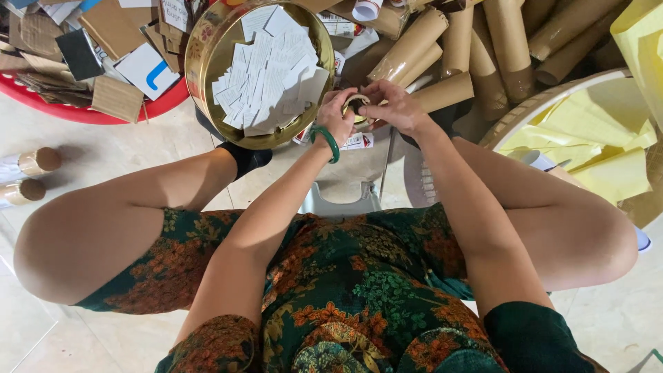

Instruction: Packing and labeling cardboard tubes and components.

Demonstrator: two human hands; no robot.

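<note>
Fingers [345, 103] half-hiding small tape roll [356, 105]

Both hands' grip [364, 107] closed, wrists together.

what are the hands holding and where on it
Left hand and right hand together pinch a small round tape-like roll by its rim.

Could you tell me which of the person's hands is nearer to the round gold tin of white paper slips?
Left. The left hand is right beside the gold tin rim; the right hand is farther out, toward the cardboard tubes.
</note>
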